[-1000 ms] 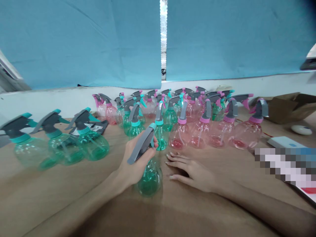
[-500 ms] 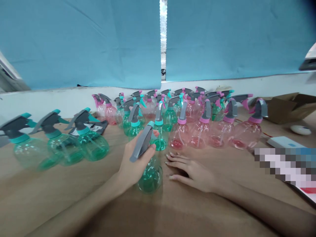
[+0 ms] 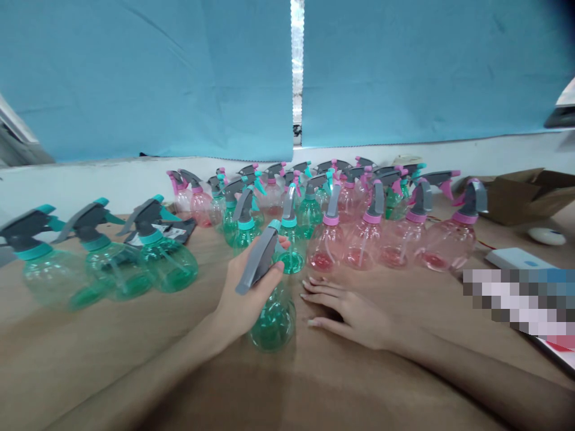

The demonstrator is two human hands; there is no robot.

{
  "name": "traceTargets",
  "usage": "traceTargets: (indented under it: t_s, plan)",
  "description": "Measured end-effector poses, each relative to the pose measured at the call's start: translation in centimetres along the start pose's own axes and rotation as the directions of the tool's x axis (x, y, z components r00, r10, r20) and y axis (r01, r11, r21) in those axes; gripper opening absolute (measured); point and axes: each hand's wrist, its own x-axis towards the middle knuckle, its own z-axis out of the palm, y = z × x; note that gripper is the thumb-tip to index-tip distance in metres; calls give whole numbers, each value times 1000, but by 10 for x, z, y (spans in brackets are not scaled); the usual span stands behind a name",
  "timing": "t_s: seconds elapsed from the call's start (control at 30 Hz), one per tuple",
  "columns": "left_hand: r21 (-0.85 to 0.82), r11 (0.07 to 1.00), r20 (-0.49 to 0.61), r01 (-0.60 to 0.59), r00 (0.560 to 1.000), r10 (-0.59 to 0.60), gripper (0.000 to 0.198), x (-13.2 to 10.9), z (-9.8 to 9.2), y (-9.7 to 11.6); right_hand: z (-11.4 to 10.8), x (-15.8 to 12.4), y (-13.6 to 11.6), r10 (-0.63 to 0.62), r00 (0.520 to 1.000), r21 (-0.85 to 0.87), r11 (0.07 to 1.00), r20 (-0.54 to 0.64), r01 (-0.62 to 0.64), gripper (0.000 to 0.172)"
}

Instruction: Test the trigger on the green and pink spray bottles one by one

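Note:
My left hand [image 3: 247,287] is wrapped around the neck of a green spray bottle [image 3: 273,326] with a grey trigger head, near the middle of the table. Its fingers are partly hidden behind the head. My right hand [image 3: 354,311] rests on the table to the right of that bottle, fingers spread and holding nothing. Just beyond my hands stand another green spray bottle [image 3: 293,254] and a row of pink spray bottles, the nearest pink spray bottle [image 3: 324,248] close to my right fingertips. Several green spray bottles [image 3: 173,266] stand at the left.
More pink and green spray bottles [image 3: 309,209] crowd the back of the wooden table [image 3: 215,389]. An open cardboard box [image 3: 523,194], a white computer mouse [image 3: 547,236] and a white box [image 3: 518,260] lie at the right. Blue curtains [image 3: 179,78] hang behind.

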Motion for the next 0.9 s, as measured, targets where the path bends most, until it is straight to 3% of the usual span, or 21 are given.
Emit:
traceTargets:
  t_s: [0.9]
  plan:
    - [-22,1000,11,-15,1000,15,23,1,0,1,-1,0,-1,-9,1000,15,1000,-13,9,52]
